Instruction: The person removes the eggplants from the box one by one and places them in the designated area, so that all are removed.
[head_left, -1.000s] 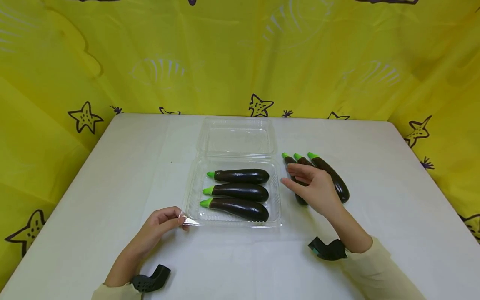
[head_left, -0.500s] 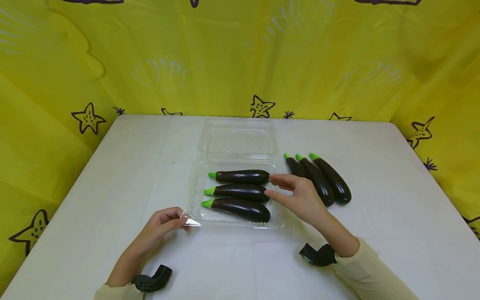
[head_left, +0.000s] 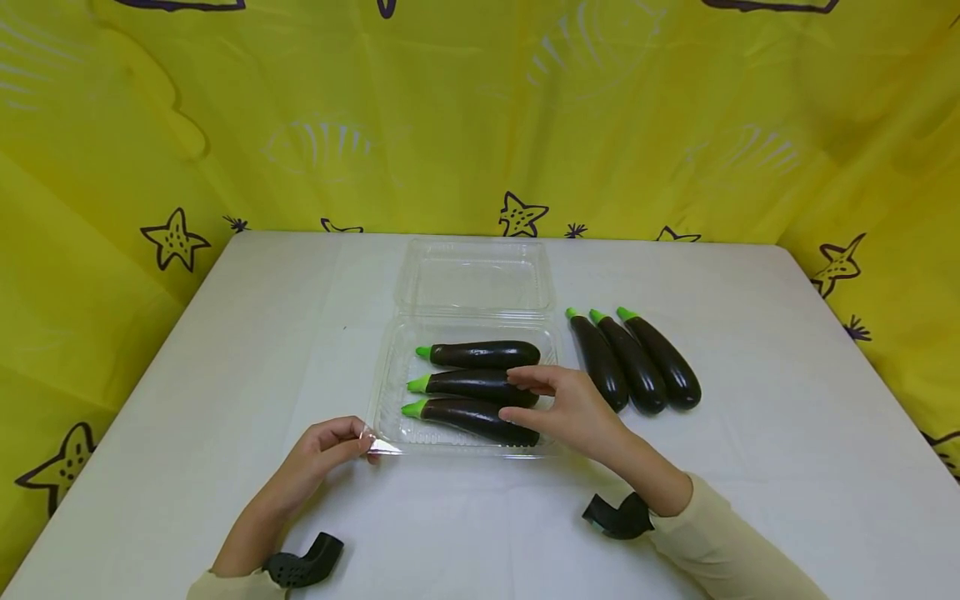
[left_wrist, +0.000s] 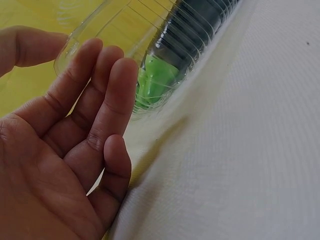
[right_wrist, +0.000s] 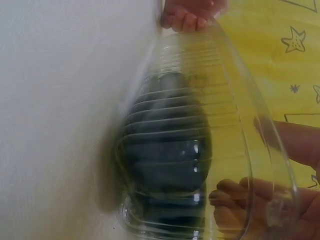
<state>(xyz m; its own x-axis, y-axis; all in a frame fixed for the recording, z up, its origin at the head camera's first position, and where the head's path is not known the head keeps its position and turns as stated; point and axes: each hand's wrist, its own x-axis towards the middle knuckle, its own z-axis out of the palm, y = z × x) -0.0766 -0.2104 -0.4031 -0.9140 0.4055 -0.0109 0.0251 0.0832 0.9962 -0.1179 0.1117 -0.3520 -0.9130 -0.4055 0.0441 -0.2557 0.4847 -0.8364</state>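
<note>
A clear plastic clamshell container [head_left: 384,367] lies open, its lid [head_left: 474,279] folded back. Three dark eggplants are in its base side by side, stems to the left: the far one [head_left: 487,354], the middle one [head_left: 468,383] and the near one [head_left: 465,417]. My left hand [head_left: 322,450] pinches the container's near left corner between thumb and fingers; the left wrist view shows a green stem [left_wrist: 157,80] through the wall. Over the right ends of the middle and near eggplants is my right hand [head_left: 577,412], thumb and fingers apart. Whether it touches them I cannot tell.
Three more eggplants lie slanted on the white table [head_left: 247,350] to the container's right: the left one [head_left: 597,358], the middle one [head_left: 633,367] and the right one [head_left: 663,362]. A yellow patterned cloth [head_left: 420,125] hangs behind the table and at both sides.
My right hand has moved left and nearer to me, from above the loose eggplants to over those in the container. My left hand stays at the corner.
</note>
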